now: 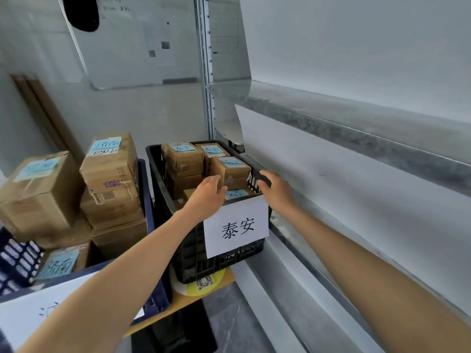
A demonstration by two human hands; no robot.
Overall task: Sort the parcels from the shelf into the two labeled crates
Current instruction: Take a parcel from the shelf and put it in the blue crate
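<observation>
- two crates: a black crate [153, 161] under both hands and a blue crate [147, 189] just left of the left hand [207, 197].
- the left hand reaches over the near rim, its fingers loosely bent against a small parcel [232, 171]. whether it grips cannot be told.
- the right hand [276, 191] curls its fingers over the black crate's right rim and holds it.
- four blue-noted parcels show in the black crate. three are on top beyond the left hand. a lower parcel [235, 193] lies just beside its fingertips.
- three large boxes [109, 164] with blue notes show in the blue crate, piled above its rim.
- edges: the white shelf [356, 138] runs close along the right hand's outer side, so there is little room there. the two crates stand just beside each other on a tan tabletop [221, 282].
- looks: the parcels are brown cardboard, taped, with handwritten notes. a white label [235, 226] with two black characters hangs below the hands.
</observation>
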